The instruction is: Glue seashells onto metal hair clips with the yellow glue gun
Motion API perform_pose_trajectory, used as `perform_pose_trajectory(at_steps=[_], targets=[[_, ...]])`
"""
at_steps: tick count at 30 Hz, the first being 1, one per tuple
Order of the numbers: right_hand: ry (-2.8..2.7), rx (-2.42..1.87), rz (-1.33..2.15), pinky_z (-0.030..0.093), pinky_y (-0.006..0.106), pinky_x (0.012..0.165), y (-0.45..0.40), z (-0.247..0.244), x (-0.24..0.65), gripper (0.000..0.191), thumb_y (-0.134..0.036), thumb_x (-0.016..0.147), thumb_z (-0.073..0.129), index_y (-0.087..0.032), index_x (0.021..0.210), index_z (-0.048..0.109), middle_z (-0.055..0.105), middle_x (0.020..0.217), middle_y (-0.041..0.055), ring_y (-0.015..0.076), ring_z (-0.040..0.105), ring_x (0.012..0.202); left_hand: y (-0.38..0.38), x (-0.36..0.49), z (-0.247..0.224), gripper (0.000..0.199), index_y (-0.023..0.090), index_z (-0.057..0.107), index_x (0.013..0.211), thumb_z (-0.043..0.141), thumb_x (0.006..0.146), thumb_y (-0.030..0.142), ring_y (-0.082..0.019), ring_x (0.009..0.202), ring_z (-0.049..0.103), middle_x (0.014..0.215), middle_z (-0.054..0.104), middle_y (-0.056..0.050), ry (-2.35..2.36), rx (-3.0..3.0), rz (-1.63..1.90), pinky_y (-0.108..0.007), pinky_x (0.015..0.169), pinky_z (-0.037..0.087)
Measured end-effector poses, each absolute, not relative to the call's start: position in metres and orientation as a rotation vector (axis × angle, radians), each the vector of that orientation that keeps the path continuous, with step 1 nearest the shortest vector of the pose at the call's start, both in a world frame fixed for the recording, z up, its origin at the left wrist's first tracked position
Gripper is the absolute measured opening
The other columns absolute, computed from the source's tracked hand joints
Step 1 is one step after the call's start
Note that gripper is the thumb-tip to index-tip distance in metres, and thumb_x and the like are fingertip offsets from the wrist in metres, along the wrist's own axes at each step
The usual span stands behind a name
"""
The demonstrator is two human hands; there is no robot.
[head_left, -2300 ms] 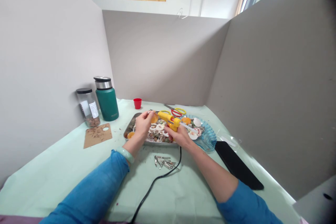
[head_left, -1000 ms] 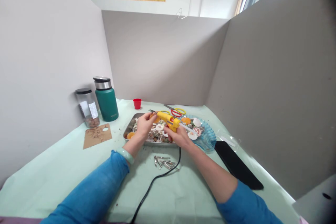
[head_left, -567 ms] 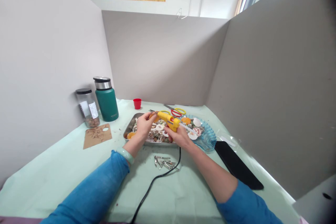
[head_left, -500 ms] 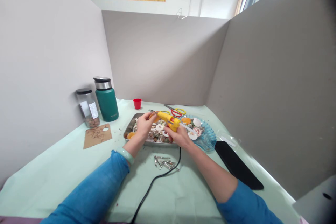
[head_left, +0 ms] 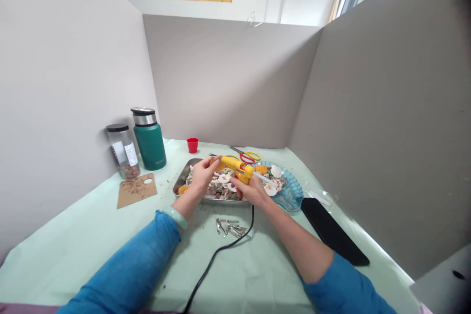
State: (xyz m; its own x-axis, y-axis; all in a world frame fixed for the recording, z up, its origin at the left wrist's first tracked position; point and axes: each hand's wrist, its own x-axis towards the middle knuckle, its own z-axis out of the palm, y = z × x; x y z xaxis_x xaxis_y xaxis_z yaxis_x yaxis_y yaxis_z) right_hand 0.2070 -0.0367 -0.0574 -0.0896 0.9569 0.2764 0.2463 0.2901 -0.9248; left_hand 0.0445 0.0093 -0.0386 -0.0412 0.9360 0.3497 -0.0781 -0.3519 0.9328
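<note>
My right hand (head_left: 252,190) is wrapped round the handle of a yellow hot glue gun (head_left: 237,168), with a clear glue stick (head_left: 264,178) poking out of its back end. The nozzle points left, at an orange shell (head_left: 218,164) that my left hand (head_left: 203,175) pinches between thumb and fingers. Part of that shell is hidden by the fingers and the nozzle. Below both hands lies a metal tray (head_left: 179,180) full of small shells (head_left: 221,189). A black cord (head_left: 224,247) runs from the gun across the cloth toward me.
Metal clips (head_left: 231,228) lie in front of the tray. To the right are a blue glass plate (head_left: 292,194) with shells and a black flat object (head_left: 333,230). Scissors (head_left: 250,157) and a red cup (head_left: 192,145) stand behind; a green flask (head_left: 149,142), jar (head_left: 125,152) and brown card (head_left: 137,190) are left.
Both hands stay almost in place. The glue gun has shifted very slightly to the right, and its nozzle is still at the orange shell.
</note>
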Motion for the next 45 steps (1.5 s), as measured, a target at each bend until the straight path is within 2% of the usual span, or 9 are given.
perform_pose_trajectory(at_steps=[8, 15, 26, 31, 37, 45], targets=[[-1.546, -1.093, 0.994, 0.040, 0.021, 0.043, -0.037, -0.051, 0.211, 0.025, -0.041, 0.075, 0.061, -0.017, 0.076, 0.057, 0.054, 0.048, -0.0038, 0.0090, 0.046, 0.039, 0.013, 0.044, -0.041, 0.028, 0.014, 0.071, 0.087, 0.067, 0.067, 0.033, -0.012, 0.058, 0.051, 0.067, 0.065, -0.002, 1.005, 1.402, 1.554, -0.022, 0.053, 0.038], [-1.544, -1.100, 1.014, 0.039, 0.021, 0.042, -0.038, -0.050, 0.209, 0.026, -0.042, 0.074, 0.061, -0.016, 0.072, 0.058, 0.051, 0.044, -0.0046, 0.0089, 0.045, 0.038, 0.015, 0.044, -0.043, 0.028, 0.016, 0.072, 0.090, 0.066, 0.067, 0.032, -0.013, 0.060, 0.054, 0.074, 0.068, -0.003, 1.023, 1.433, 1.547, -0.021, 0.051, 0.039], [-1.513, -1.111, 0.912, 0.043, 0.024, 0.046, -0.037, -0.054, 0.211, 0.025, -0.042, 0.075, 0.060, -0.018, 0.074, 0.060, 0.052, 0.043, -0.0041, 0.0107, 0.047, 0.039, 0.014, 0.044, -0.043, 0.034, 0.014, 0.070, 0.089, 0.068, 0.067, 0.041, -0.008, 0.050, 0.043, 0.068, 0.063, 0.000, 0.995, 1.405, 1.503, -0.020, 0.046, 0.032], [-1.357, -1.134, 0.836, 0.043, 0.025, 0.046, -0.034, -0.055, 0.207, 0.023, -0.042, 0.073, 0.061, -0.019, 0.074, 0.059, 0.052, 0.044, -0.0048, 0.0120, 0.048, 0.040, 0.012, 0.044, -0.042, 0.038, 0.013, 0.068, 0.082, 0.070, 0.066, 0.046, -0.005, 0.043, 0.035, 0.056, 0.052, 0.003, 0.958, 1.381, 1.458, -0.019, 0.040, 0.026], [-1.197, -1.061, 0.837, 0.040, 0.023, 0.043, -0.031, -0.055, 0.203, 0.024, -0.040, 0.069, 0.065, -0.020, 0.077, 0.056, 0.050, 0.049, -0.0060, 0.0108, 0.048, 0.041, 0.009, 0.046, -0.040, 0.038, 0.013, 0.067, 0.076, 0.070, 0.066, 0.049, -0.005, 0.042, 0.037, 0.059, 0.053, 0.001, 0.875, 1.475, 1.276, -0.018, 0.038, 0.026], [-1.122, -1.038, 0.854, 0.040, 0.023, 0.041, -0.028, -0.055, 0.201, 0.029, -0.038, 0.065, 0.068, -0.020, 0.082, 0.053, 0.052, 0.059, -0.0054, 0.0093, 0.047, 0.041, 0.004, 0.047, -0.039, 0.036, 0.014, 0.067, 0.078, 0.068, 0.069, 0.049, -0.004, 0.040, 0.035, 0.060, 0.054, 0.001, 0.805, 1.551, 1.171, -0.018, 0.036, 0.026]])
